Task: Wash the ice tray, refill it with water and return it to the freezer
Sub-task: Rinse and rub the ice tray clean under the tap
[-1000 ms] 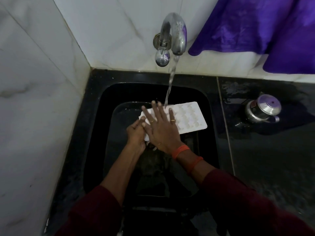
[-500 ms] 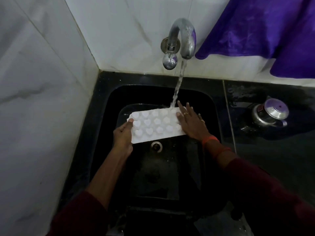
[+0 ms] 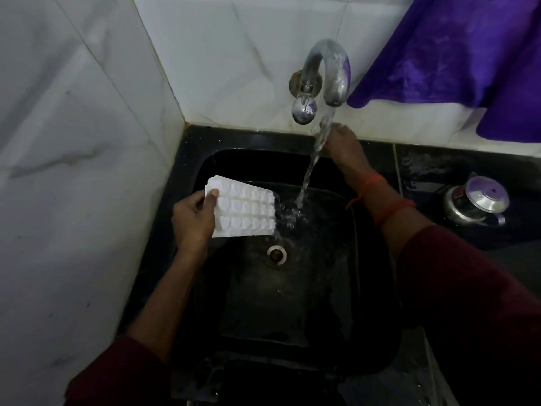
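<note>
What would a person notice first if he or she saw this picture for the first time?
The white ice tray stands out against the black sink; the left hand holds it by its left end, with water running off its right edge. Next comes the stream falling from the steel tap on the back wall, with the right hand just beside it. The purple cloth at top right is the brightest colour.

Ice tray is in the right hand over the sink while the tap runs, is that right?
No. The head view shows the left hand holding the ice tray over the sink while the tap runs; the right hand is up near the tap instead.
</note>
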The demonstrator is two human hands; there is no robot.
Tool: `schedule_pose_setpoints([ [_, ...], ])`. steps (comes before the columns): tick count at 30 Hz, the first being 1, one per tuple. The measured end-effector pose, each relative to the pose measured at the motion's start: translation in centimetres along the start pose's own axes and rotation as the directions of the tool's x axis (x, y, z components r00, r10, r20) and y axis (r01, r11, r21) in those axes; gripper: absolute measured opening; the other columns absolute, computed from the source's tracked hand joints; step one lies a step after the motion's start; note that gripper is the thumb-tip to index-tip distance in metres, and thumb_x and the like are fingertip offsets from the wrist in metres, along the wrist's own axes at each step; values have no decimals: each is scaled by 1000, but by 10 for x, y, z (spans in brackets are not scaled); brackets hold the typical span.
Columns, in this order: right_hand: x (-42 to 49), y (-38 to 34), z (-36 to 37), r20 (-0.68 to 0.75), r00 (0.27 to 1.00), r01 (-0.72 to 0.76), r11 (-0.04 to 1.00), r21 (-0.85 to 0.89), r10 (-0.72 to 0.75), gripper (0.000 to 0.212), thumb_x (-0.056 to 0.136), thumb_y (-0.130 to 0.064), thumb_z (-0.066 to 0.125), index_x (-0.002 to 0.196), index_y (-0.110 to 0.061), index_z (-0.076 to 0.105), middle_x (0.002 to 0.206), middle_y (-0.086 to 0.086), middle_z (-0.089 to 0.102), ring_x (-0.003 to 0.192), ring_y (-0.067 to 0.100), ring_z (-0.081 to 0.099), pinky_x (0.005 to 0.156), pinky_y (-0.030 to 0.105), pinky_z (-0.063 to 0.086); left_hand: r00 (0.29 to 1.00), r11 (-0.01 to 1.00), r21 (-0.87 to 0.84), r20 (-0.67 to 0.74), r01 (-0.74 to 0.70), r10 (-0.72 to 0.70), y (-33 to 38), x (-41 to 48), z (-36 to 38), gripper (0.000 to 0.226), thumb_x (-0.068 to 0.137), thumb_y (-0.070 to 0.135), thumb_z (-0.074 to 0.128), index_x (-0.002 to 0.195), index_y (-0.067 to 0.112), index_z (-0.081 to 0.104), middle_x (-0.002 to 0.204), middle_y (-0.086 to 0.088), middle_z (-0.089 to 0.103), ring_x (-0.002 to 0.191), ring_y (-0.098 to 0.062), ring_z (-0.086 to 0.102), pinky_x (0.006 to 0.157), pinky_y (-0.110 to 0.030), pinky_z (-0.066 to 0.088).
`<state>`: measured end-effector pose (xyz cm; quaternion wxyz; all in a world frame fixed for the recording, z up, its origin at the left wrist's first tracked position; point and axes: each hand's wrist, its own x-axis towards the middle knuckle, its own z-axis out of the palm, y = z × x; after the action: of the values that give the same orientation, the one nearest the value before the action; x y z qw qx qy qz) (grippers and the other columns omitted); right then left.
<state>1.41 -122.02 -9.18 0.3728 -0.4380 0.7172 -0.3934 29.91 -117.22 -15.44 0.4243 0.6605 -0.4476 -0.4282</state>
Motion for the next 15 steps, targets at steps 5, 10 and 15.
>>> schedule_pose_setpoints([
  [5,32,-32,2,-5,990,-135,969,207,139,35,101,-21,47,123,4,59,127,25,61,117,39,60,102,48,49,998,998,10,7,-66,65,13,-1,-6,28,91,40,67,105,18,78,91,0,77,86,-22,73,82,-53,59],
  [10,32,-39,12,1,986,-147,880,452,164,11,92,-10,68,94,-1,62,92,16,63,74,23,65,77,35,58,998,995,-68,6,-69,69,23,-2,-12,13,93,34,68,93,25,78,90,-1,77,88,-26,74,83,-53,59],
  [15,24,-37,17,82,981,-191,815,548,175,37,98,-26,58,123,2,59,100,11,66,81,20,66,61,19,54,999,977,-210,9,-29,32,29,-2,-18,11,95,27,68,88,27,77,88,1,78,86,-23,75,79,-43,62],
])
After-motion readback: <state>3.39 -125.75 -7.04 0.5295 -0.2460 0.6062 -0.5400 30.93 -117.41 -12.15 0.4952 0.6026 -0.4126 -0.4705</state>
